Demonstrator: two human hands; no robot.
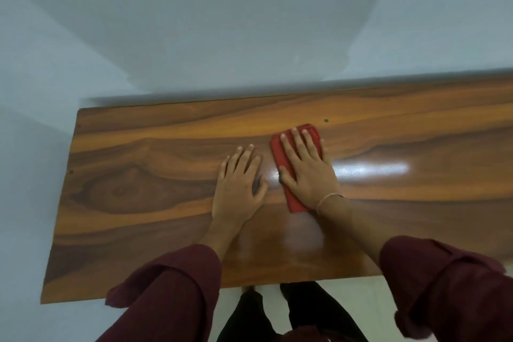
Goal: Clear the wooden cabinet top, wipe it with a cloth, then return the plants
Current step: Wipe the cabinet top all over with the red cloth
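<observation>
The wooden cabinet top (138, 175) is bare and mid-wipe: the right hand (305, 172) presses the cloth (279, 157), the left hand (238, 183) rests beside the cloth, both grips flat and wide; plants not back yet.

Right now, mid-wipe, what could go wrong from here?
1. The left hand rests bare on the glossy cabinet top and may leave smudges.
2. The red cloth under the flat right hand is folded small, so the corners or the dark speck near the back edge could be missed.

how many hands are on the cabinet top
2. The left hand rests flat on the bare cabinet top near its middle; the right hand, beside it, presses the red cloth.
</observation>
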